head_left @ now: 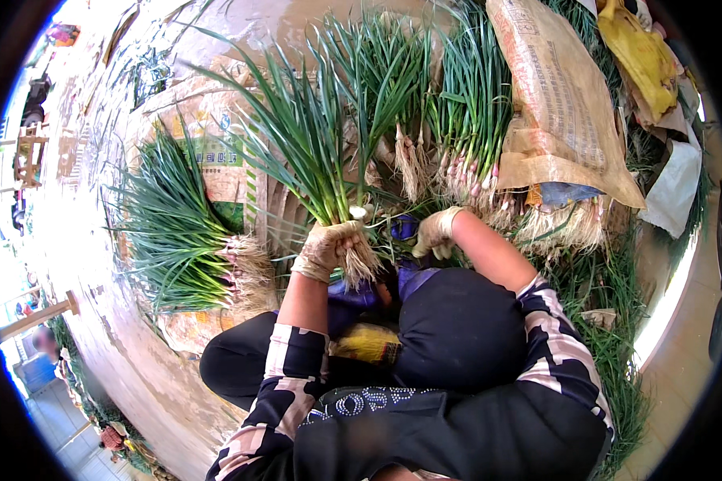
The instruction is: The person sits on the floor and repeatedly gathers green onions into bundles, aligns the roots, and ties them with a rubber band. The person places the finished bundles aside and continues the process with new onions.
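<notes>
My left hand (329, 247), in a pale work glove, is closed around a bunch of green garlic (317, 172). The long leaves fan upward and the pale roots hang below the fist. To the right, my right hand (436, 232), gloved too, points its loosely bent, slightly parted fingers down beside a purple shoe (404, 228). I see nothing in those fingers. A pile of green garlic (172, 232) lies on the left, roots toward me. More bunches (469, 120) lie ahead and to the right, with pinkish bulbs and stringy roots.
A tan woven sack (565, 104) covers part of the garlic on the right. Loose green leaves (610, 337) are heaped beside my right leg. Flattened sacking (225, 172) lies under the left pile. A yellow cloth (638, 56) hangs at the far right.
</notes>
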A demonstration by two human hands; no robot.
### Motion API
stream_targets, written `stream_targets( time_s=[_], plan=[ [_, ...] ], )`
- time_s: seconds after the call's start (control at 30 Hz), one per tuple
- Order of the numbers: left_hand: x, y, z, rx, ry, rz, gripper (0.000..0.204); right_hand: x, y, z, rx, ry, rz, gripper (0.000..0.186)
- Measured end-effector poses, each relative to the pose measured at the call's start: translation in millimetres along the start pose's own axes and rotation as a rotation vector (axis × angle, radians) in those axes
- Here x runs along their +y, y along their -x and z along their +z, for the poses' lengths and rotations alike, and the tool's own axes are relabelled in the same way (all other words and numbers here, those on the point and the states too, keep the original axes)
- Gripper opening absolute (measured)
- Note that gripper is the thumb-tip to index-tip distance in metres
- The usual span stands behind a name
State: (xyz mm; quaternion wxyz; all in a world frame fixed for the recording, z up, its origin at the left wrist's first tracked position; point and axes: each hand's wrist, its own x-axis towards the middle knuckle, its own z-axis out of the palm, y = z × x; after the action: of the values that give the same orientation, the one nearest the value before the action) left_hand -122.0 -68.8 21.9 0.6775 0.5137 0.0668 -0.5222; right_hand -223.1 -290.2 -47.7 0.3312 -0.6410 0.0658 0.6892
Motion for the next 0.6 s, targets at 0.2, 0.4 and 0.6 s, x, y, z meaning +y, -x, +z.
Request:
stream_targets(
  time_s=[0.2, 0.4, 0.6],
  plan=[
    [0, 4, 17, 0.031, -0.131, -0.060, 0.021, -49, 39, -40, 0.908, -0.553, -0.371, 0.057],
    [-5, 1, 24, -0.027, -0.092, -0.062, 0.018, -64, 16, -47, 1.091, -0.173, -0.272, 0.044],
    [-15, -16, 34, -0.243, 0.670, -0.009, 0.021, -73, -4, -34, 1.234, -0.802, -0.640, 0.043]
  ],
)
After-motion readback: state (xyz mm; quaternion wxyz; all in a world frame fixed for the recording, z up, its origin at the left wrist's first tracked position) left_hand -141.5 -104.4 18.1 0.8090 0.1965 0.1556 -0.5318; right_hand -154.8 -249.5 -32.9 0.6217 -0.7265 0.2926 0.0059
